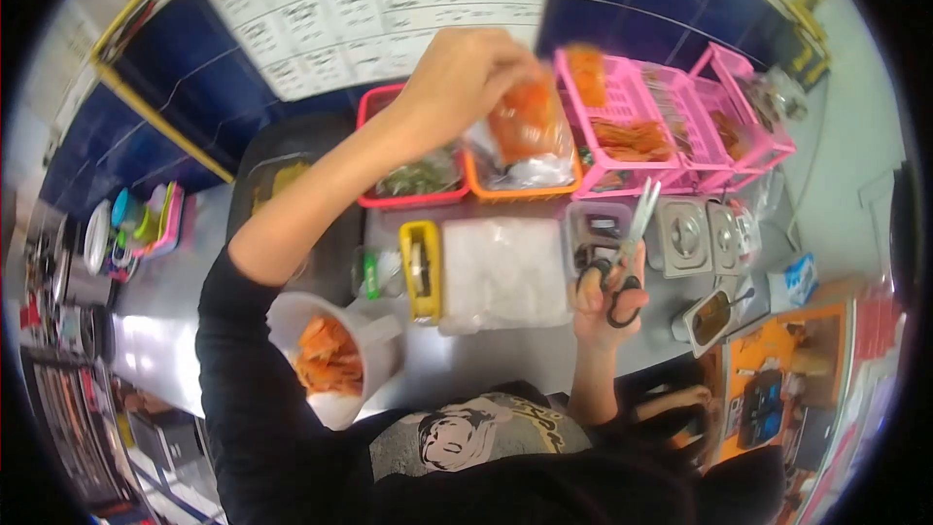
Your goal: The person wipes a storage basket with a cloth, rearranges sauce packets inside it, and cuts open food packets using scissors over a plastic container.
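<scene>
My left hand (466, 78) is raised over the baskets, fingers pinched on the top of a clear plastic bag (525, 124) with orange contents. The bag hangs in front of an orange-rimmed basket (525, 192) that has clear packaging in it; whether the two touch, I cannot tell. In my right hand (604, 319) are black-handled scissors (641, 219), blades pointing up and away from me. A white pitcher (382, 350) with orange pieces (328, 355) inside stands below my left forearm. Between my arms lies a stack of clear plastic bags or sheets (505, 272).
Pink baskets (671, 170) with orange packets line the back right. A red basket (413, 199) of green leaves stands left of the orange-rimmed one. A yellow tape dispenser (420, 272) sits mid-counter. Lidded metal containers (685, 238) are at right. Another person's hand (685, 399) shows lower right.
</scene>
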The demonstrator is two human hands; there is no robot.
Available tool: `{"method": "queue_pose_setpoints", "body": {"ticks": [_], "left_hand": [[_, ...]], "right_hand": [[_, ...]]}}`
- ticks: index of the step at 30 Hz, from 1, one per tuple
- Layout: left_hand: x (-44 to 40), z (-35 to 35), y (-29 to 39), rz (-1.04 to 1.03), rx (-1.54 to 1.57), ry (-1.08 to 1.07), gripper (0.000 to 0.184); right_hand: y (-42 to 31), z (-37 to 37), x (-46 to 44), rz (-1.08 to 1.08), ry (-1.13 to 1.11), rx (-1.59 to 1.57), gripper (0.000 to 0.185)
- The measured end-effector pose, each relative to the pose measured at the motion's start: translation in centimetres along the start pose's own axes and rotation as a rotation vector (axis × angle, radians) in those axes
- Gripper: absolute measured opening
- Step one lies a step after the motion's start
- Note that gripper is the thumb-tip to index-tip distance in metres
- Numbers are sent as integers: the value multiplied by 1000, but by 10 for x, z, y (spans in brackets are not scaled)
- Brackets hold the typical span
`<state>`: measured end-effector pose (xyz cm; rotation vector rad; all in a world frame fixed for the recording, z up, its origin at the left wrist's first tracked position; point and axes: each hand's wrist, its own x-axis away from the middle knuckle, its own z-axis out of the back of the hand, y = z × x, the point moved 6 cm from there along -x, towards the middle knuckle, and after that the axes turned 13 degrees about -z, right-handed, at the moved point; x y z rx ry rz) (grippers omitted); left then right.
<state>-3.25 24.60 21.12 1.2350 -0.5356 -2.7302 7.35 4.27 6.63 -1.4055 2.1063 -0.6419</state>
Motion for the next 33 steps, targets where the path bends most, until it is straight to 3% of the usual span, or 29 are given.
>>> {"method": "queue_pose_setpoints", "body": {"ticks": [5, 6, 7, 8, 12, 15, 19, 22, 25, 28, 30, 32, 33], "left_hand": [[-130, -130, -106, -147, -23, 79, 14], [-148, -157, -125, -86, -10, 103, 14], [-165, -187, -146, -19, 3, 125, 14], [-177, -215, -160, -35, 16, 118, 14], [-199, -317, -217, 77, 42, -7, 15], [-198, -368, -250, 152, -86, -239, 19], [-196, -390, -291, 162, -205, -330, 17], [-198, -389, -300, 66, -216, -314, 16], [-195, -395, -296, -39, -309, -366, 19], [-193, -393, -284, -87, -287, -279, 27], [-195, -379, -260, -286, -367, -178, 40], [-188, -386, -250, -368, -465, -506, 48], [-188, -382, -248, -366, -470, -511, 48]], "right_hand": [[-50, 75, 7, 148, 118, 140, 68], [-57, 84, 6, 151, 120, 168, 69], [-68, 88, 1, 176, 259, 99, 56], [-74, 101, 0, 194, 270, 100, 56], [-88, 155, 7, 215, 408, 111, 57], [-96, 181, 5, 217, 488, 95, 58], [-95, 209, -1, 205, 540, 82, 58], [-88, 222, -9, 163, 517, 70, 59], [-85, 220, -20, 149, 428, 137, 49], [-81, 224, -27, 113, 483, 62, 60], [-81, 225, -28, 124, 478, 86, 60], [-79, 228, -29, 100, 477, 74, 62], [-78, 227, -30, 98, 475, 69, 62]]}}
